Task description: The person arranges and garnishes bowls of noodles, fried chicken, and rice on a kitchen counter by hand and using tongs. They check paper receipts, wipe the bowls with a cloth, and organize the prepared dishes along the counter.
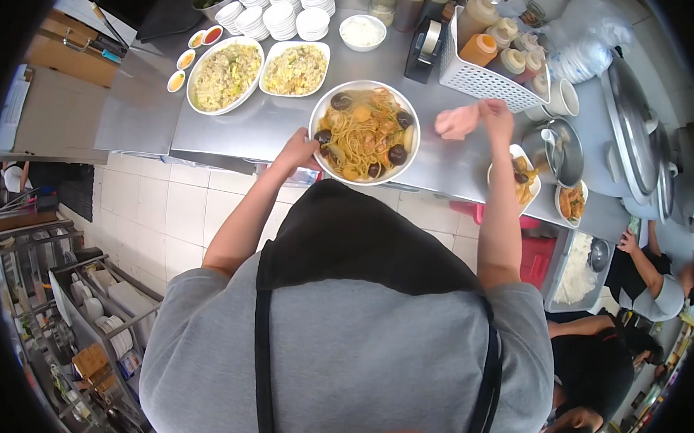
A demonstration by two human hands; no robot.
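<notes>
At the counter's front edge, my left hand (300, 150) grips the left rim of a round white bowl (317, 121). Noodles (364, 132) with dark mushrooms and pale pieces fill it. To the bowl's right, my right hand (497, 118) is raised over the counter, fingers pinched on a crumpled pink cloth (457, 122). The cloth hangs to the left of the fingers, slightly blurred. Below my right forearm, partly covered by it, sits a white dish of food in brown sauce (525, 182).
Two dishes of fried rice (226, 76) (295, 68) stand left, near small sauce dishes (186, 59). Behind are stacked white dishes (280, 18), a tape dispenser (423, 49) and a white basket of bottles (484, 87). Metal pots (564, 152) stand right. Co-workers (592, 366) are at lower right.
</notes>
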